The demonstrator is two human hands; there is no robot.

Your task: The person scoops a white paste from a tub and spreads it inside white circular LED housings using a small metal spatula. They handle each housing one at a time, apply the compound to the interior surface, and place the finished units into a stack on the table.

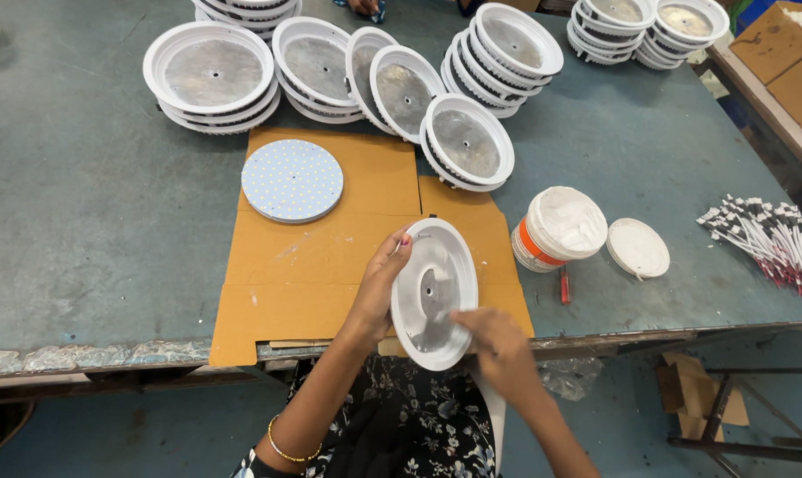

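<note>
housing (432, 296): white round lamp shell with a grey metal plate inside and a small hole at its middle; held tilted over the near desk edge, lower middle of the frame.
left hand (379, 288): clasps the housing's left rim, thumb tip on the upper edge, fingers behind it.
right hand (498, 341): fingers pressed onto the lower inner plate; curled as if pinching something small, but i cannot tell what, if anything, it grips.
weight: looks light, since one hand steadies it by the rim alone.
stiffness: seems rigid plastic with a thin metal disc; the rim should stand a firm pinch, the plate could probably dent or smear.
surface: smooth and glossy, likely slippery; a grip across the rim lip looks safest.
where to hold: opposite points of the outer rim, away from the plate.
cardboard (330, 257): brown sheets on the desk (82, 204), under and behind the housing.
led disc (292, 180): flat, dotted, on the cardboard, upper left of the housing.
stacks (211, 75): more housings along the top of the frame.
tub (560, 227): white paste inside, lid (637, 247) just beside it, right of centre.
wires (768, 239): a bundle at the right edge.
</note>
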